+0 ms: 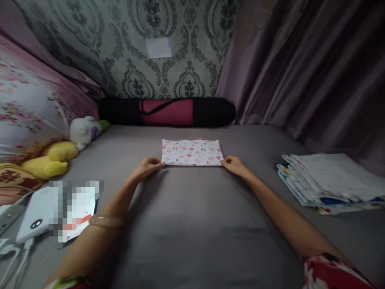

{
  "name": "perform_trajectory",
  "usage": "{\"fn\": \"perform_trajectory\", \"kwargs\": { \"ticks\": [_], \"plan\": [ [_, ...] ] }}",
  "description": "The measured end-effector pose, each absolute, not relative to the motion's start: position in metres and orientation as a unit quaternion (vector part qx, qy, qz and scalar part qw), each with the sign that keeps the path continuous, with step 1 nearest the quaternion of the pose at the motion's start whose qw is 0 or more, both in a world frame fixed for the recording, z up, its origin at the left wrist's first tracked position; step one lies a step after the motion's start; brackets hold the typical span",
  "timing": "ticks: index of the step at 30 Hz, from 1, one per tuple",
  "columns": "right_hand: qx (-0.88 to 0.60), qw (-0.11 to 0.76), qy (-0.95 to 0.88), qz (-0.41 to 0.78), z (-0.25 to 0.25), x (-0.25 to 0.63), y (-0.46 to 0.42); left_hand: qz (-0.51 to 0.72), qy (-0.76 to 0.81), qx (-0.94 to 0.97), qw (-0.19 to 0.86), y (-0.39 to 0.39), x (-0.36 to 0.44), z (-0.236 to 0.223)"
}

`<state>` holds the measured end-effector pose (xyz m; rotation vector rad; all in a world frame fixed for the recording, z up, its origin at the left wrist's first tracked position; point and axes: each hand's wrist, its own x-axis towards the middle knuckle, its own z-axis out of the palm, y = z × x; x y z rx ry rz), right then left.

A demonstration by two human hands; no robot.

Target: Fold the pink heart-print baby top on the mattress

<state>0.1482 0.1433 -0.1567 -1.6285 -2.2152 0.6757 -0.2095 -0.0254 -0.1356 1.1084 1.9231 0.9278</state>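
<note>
A white cloth (192,152) with pink and red prints lies folded into a flat rectangle on the grey bed sheet (192,208). Its near left corner is pinched between the thumb and fingers of my left hand (148,166). At the near right corner, my right hand (235,164) grips the fabric the same way. Both arms stretch forward, and a pale bangle (105,220) circles the left wrist area.
Folded cloths (337,176) are stacked at the right. On the left lie a white power bank (37,212) with cables, a pixelated item (80,212), and yellow (48,162) and white (82,131) plush toys. A black and pink long bag (168,112) rests against the wall.
</note>
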Motion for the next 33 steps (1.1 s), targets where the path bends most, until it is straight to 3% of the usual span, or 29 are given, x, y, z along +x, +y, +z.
{"fn": "perform_trajectory", "kwargs": {
  "ticks": [5, 18, 20, 23, 25, 28, 33],
  "plan": [
    [-0.567, 0.152, -0.766, 0.263, -0.155, 0.146, 0.136, 0.400, 0.748, 0.390, 0.359, -0.018, -0.196, -0.138],
    [-0.629, 0.001, -0.728, 0.272, -0.138, 0.142, 0.142, 0.262, 0.825, 0.449, 0.224, -0.006, -0.214, -0.141],
    [-0.627, 0.015, -0.746, 0.221, -0.133, 0.139, 0.142, 0.253, 0.830, 0.476, 0.145, -0.001, -0.214, -0.139],
    [-0.595, 0.116, -0.788, 0.110, -0.127, 0.116, 0.136, 0.270, 0.803, 0.532, 0.015, 0.014, -0.199, -0.139],
    [-0.522, 0.151, -0.836, 0.075, -0.127, 0.089, 0.130, 0.265, 0.752, 0.603, -0.011, 0.029, -0.179, -0.142],
    [-0.412, 0.130, -0.899, 0.066, -0.133, 0.041, 0.123, 0.211, 0.696, 0.686, -0.014, 0.053, -0.146, -0.149],
    [-0.383, 0.086, -0.916, 0.079, -0.144, -0.004, 0.125, 0.120, 0.718, 0.685, -0.030, 0.079, -0.125, -0.157]
  ]
}}
